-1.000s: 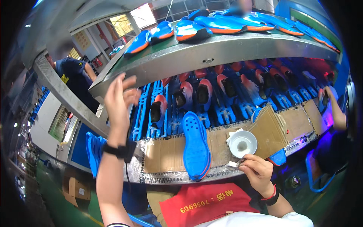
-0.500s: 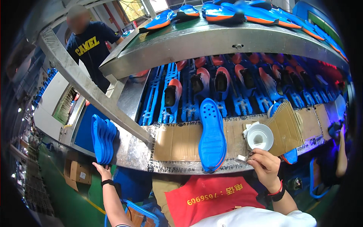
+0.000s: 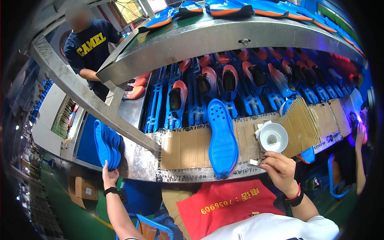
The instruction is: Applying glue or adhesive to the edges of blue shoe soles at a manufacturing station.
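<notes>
At the left end of the bench, my left hand point(image 3: 110, 177) takes the lower end of a stack of blue shoe soles point(image 3: 105, 146), thumb against the front sole and fingers curled by the edge. My right hand point(image 3: 281, 171) is pinched on a small white-tipped piece point(image 3: 253, 162), its exact kind too small to tell. Just above that hand stands a white bowl point(image 3: 274, 138) with a little pale content at its bottom. One blue sole point(image 3: 223, 140) lies lengthwise in the middle, on a cardboard sheet point(image 3: 184, 148).
Behind the bench, red-and-blue shoes point(image 3: 229, 80) sit on blue racks. An overhead metal shelf point(image 3: 224, 38) carries more blue-and-orange soles. A slanting metal post point(image 3: 96, 100) stands near the stack. A cardboard flap point(image 3: 300, 128) covers part of another sole. One person works at far left, another at far right.
My left hand has risen to the stack, its thumb now on the front sole. My right hand stays beside the bowl. The person at far left has reached an arm toward the shelf post.
</notes>
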`<state>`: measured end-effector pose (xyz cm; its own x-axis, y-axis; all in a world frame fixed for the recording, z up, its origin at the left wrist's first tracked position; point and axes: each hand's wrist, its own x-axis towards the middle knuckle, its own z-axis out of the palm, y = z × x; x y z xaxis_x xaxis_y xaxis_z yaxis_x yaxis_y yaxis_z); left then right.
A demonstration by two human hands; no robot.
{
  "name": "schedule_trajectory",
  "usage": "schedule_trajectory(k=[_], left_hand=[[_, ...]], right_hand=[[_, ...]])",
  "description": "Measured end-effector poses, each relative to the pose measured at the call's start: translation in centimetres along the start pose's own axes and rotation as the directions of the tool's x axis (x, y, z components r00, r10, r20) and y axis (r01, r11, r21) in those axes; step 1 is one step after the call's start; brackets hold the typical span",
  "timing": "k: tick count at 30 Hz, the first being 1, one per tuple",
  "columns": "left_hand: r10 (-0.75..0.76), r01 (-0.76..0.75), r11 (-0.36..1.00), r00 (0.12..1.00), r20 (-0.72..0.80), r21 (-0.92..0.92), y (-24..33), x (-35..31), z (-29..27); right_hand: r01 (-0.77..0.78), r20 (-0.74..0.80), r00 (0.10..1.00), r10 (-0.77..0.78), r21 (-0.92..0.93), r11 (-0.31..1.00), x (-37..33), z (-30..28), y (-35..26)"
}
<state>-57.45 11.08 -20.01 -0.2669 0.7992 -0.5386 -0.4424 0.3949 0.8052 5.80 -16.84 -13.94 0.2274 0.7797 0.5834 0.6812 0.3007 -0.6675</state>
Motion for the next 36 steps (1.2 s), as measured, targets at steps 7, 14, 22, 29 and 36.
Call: schedule_trajectory(k=[7, 14, 22, 29, 36], left_hand=[[0.235, -0.126, 0.900, 0.946, 0.222, -0.418, -11.2, -10.7, 3.4], [0.179, -0.134, 0.962, 0.967, 0.178, -0.238, -21.5, -24.1, 3.4], [0.193, -0.146, 0.977, 0.916, 0.352, -0.157, -22.8, -23.8, 13.0], [0.201, -0.208, 0.978, 0.951, 0.235, 0.004, -21.3, -20.9, 16.6], [0.598, -0.525, 0.322, 0.758, 0.260, 0.788, -16.7, -18.8, 15.6]], right_hand=[[-0.039, -0.037, 0.999, 0.038, -0.023, 0.999, -0.8, -0.8, 1.4], [-0.089, -0.042, 0.995, 0.088, -0.030, 0.996, -1.0, -1.3, 3.5], [-0.152, -0.050, 0.988, 0.146, -0.143, 0.978, 0.0, -1.7, 4.9], [-0.093, 0.071, 0.990, 0.125, -0.343, 0.935, 1.7, -2.5, 7.6], [-0.031, 0.219, 0.966, 0.138, -0.431, 0.902, 2.1, -2.0, 8.8]])
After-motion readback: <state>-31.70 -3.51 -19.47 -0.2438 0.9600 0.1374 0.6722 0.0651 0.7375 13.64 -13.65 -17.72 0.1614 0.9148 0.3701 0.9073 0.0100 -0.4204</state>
